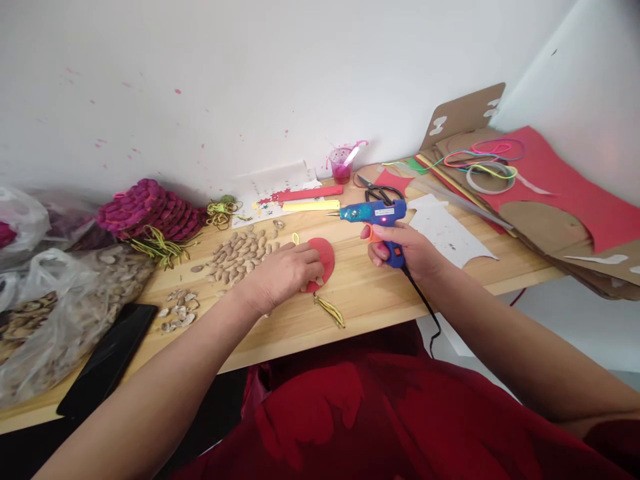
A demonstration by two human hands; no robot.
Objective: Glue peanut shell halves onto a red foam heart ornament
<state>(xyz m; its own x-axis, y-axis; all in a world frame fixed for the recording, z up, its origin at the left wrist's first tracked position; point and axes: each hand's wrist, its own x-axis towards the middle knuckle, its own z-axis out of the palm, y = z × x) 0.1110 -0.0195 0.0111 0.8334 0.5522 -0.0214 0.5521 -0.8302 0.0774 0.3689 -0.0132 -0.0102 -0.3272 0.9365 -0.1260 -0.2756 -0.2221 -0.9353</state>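
Note:
My left hand (293, 270) is closed, its fingertips curled down onto a round red disc (324, 257) lying on the table. Small pale bits, perhaps shell, show at the fingertips; what the fingers pinch is mostly hidden. From the disc's top sticks a yellow cord loop (295, 238), and a yellow-green tassel (330, 311) hangs off its near edge. Wrapped around the handle of a blue glue gun (375, 211) is my right hand (400, 247). Its nozzle points left, above and right of the disc. Left of the disc lies a pile of nut shells (235, 257).
Dark scissors (383, 193), a cup of pink liquid (342, 167) and paper strips (310, 193) lie behind. Cardboard and red sheets (565, 173) fill the right. At left are shell-filled plastic bags (65, 313), a black phone (107, 360) and stacked purple pieces (150, 210). The gun's cord (425, 303) drops over the front edge.

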